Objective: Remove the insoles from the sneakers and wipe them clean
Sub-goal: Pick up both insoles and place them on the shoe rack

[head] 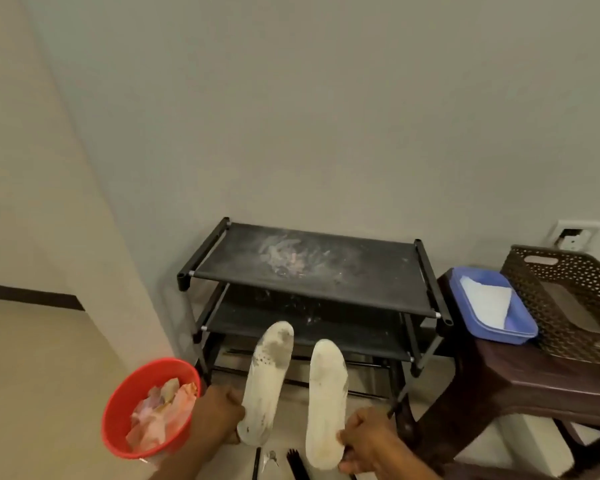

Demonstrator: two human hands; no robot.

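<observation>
Plain pale walls meet in a corner, and against them at twelve o'clock from the hands stands a black two-tier shoe rack (312,268), its top shelf smeared with dust. Both insoles are already out and held upright in front of it. The left hand (219,417) grips the heel end of the left insole (267,382), and the right hand (368,441) grips the heel end of the right insole (326,400), fingers curled round each. No sneakers are in view. The left insole looks the dirtier, with dark grime across its toe and forefoot, while the right one shows a greyish smudge near its edge. So the removal seems done and the wiping is the step in hand. A white cloth (485,303) lies in a blue tray (522,318) on a brown stool (520,382) at about two o'clock from the right hand, beside a brown perforated basket (568,271). To wipe well, I would set one insole down, take that cloth, and support the other flat from beneath, since thin foam probably bends under pressure. Firm strokes from heel to toe should lift the dark patch best. A red bucket (132,386) holding crumpled paper sits at nine o'clock from the left hand, handy for waste.
</observation>
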